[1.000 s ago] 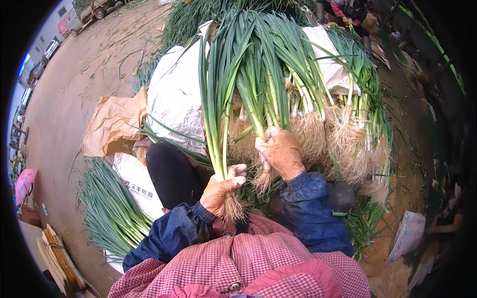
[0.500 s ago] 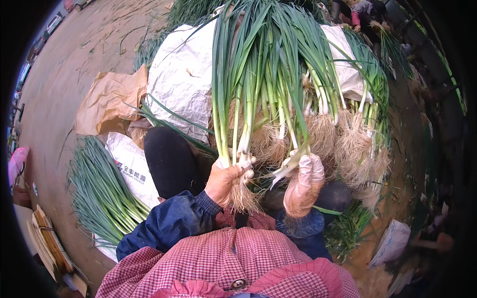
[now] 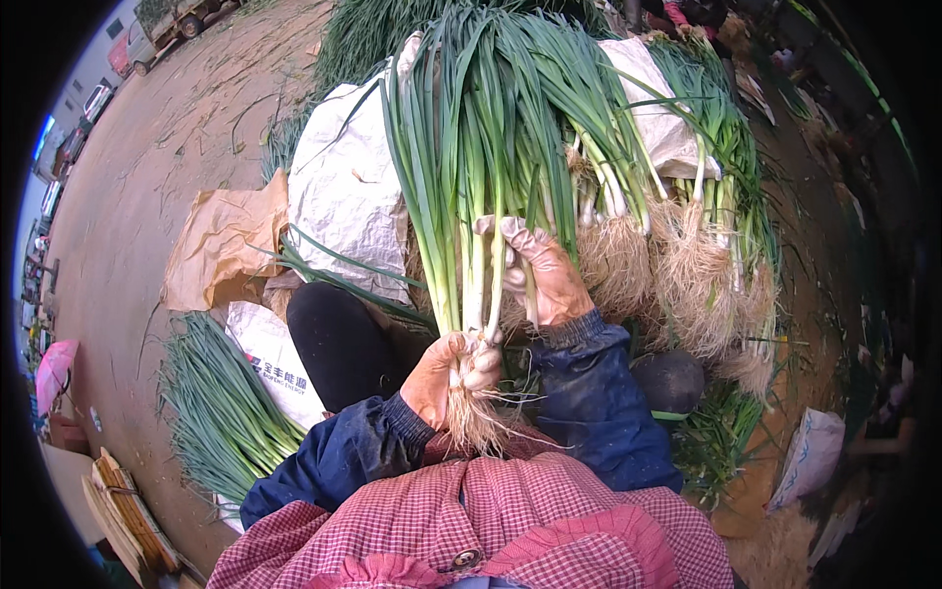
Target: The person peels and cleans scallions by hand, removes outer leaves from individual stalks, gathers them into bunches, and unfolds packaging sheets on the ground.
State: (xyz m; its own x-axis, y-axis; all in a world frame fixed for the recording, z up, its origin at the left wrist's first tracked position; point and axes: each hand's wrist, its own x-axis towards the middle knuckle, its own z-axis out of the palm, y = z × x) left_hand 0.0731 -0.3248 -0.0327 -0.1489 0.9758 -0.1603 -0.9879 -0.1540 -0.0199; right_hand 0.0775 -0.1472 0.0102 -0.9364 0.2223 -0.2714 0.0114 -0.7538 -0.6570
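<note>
A small bunch of green garlic [image 3: 475, 265] stands before me, long flat leaves pointing away and pale roots [image 3: 477, 417] hanging toward my lap. My left hand [image 3: 442, 378] is closed round the white stems just above those roots. Higher on the same bunch, my right hand [image 3: 546, 270] has its fingers curled at a stalk, the thumb lying across the white stems. Part of its grip is hidden by the stalks. Just beyond, more green garlic with bushy roots [image 3: 618, 265] lies heaped on a white sack [image 3: 343, 187].
At left, trimmed-looking green stalks [image 3: 221, 402] lie on another white sack [image 3: 270, 358], near crumpled brown paper [image 3: 224, 240]. My dark-clad knee [image 3: 339, 344] rises beside them. Loose leaves [image 3: 721, 437] and a white bag [image 3: 807, 456] are at right. Parked vehicles stand far left.
My right hand has moved up and left, from a loose pale leaf sheath at the right onto the bunch's stems. The sheath no longer shows there. My left hand keeps its hold, slightly lower.
</note>
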